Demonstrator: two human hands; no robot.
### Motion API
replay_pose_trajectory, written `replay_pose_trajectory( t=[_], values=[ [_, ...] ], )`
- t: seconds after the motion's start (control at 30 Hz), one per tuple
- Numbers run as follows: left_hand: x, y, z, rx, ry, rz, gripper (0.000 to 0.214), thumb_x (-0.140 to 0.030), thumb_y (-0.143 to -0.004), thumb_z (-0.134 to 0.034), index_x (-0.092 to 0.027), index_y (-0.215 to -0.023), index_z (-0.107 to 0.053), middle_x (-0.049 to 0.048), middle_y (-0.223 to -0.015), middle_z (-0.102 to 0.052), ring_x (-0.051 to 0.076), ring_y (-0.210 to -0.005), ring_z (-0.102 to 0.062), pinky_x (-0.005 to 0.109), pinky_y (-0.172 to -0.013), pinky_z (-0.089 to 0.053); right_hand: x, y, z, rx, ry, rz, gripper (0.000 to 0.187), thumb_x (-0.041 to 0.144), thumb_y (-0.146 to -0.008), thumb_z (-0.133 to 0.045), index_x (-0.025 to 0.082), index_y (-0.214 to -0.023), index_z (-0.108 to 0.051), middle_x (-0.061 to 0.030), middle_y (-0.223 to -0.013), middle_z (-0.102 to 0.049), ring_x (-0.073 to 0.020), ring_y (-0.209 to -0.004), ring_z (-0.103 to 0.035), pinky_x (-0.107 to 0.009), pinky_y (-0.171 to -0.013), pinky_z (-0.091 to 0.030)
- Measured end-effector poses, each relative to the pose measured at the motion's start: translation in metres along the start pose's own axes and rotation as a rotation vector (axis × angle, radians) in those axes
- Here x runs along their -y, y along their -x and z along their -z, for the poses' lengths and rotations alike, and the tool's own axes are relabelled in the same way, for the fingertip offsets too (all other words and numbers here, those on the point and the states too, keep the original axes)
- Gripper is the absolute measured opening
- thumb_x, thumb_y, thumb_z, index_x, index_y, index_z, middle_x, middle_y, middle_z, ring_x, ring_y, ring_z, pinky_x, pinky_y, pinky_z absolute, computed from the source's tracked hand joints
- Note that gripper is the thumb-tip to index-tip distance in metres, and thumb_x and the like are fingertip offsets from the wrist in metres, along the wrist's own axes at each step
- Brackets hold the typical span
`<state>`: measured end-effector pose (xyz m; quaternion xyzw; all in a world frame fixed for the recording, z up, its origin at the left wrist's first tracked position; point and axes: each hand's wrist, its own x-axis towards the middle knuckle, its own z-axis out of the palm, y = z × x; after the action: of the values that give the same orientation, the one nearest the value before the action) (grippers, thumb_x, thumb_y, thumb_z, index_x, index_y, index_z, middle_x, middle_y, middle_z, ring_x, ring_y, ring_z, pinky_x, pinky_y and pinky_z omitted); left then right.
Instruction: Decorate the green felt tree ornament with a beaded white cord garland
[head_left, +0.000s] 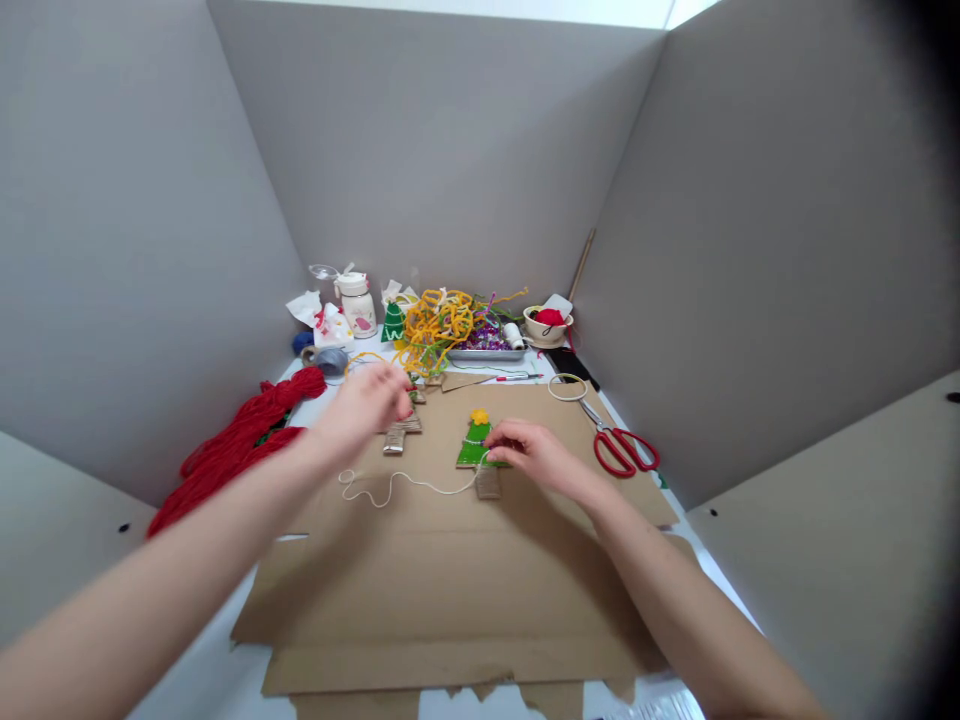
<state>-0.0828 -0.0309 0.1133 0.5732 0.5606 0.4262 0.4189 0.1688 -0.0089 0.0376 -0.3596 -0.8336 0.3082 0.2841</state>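
A small green Christmas tree cutout with a yellow flower-like topper and a brown corrugated cardboard trunk lies on the cardboard. My right hand is at the tree's right edge, its fingers pinched at the end of a white string. The string trails left in loose waves across the board. Smeared by motion, my left hand hovers over a second cardboard tree and partly hides it; its fingers are not clear.
Red-handled scissors and a pale ring lie right. Red yarn sits left. Behind are a white bottle, tangled yellow yarn, a metal tray and a bowl. Grey panels enclose the table.
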Motion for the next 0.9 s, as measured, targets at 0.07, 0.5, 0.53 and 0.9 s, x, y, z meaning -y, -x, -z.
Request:
replay_pose_trajectory(
  t=[0.07,0.5,0.53,0.9],
  values=[
    [0.031,-0.002,-0.034,0.047,0.018,0.035,0.019,-0.034,-0.083,-0.047,-0.016,-0.077,-0.050,-0.0008,-0.057,-0.060,0.007,-0.040,-0.033,0.019,-0.041,-0.025,0.001,-0.002,-0.001,-0.014,0.016,0.034,0.009,0.026,-0.084,-0.060,0.018,-0.086,-0.065,-0.0022,-0.085,-0.062,-0.0134,-0.080,-0.056,-0.023,-0.071,-0.041],
    [0.070,0.007,-0.104,0.141,0.436,0.216,0.023,-0.041,-0.078,-0.054,-0.019,-0.078,-0.045,-0.0081,-0.057,-0.036,0.005,-0.044,-0.028,0.017,-0.043,-0.020,-0.021,0.000,-0.008,-0.035,0.136,0.126,0.009,0.027,-0.086,-0.059,0.019,-0.090,-0.062,-0.0032,-0.086,-0.061,-0.0151,-0.084,-0.054,-0.026,-0.075,-0.041],
    [0.070,0.008,-0.102,0.109,0.409,0.186,0.023,-0.040,-0.079,-0.054,-0.019,-0.078,-0.046,-0.0069,-0.060,-0.040,0.006,-0.048,-0.032,0.016,-0.045,-0.024,-0.025,0.000,-0.010,-0.033,0.154,0.128,0.009,0.027,-0.086,-0.059,0.019,-0.089,-0.062,-0.0035,-0.086,-0.061,-0.0155,-0.085,-0.053,-0.027,-0.076,-0.040],
    [0.065,0.023,-0.072,0.076,0.254,0.155,0.023,-0.042,-0.081,-0.052,-0.020,-0.080,-0.047,-0.0039,-0.076,-0.043,0.009,-0.068,-0.041,0.017,-0.068,-0.041,-0.057,0.000,-0.021,-0.045,0.242,0.043,0.008,0.025,-0.085,-0.060,0.020,-0.090,-0.063,-0.0049,-0.090,-0.056,-0.0178,-0.090,-0.050,-0.030,-0.079,-0.041]
  ],
)
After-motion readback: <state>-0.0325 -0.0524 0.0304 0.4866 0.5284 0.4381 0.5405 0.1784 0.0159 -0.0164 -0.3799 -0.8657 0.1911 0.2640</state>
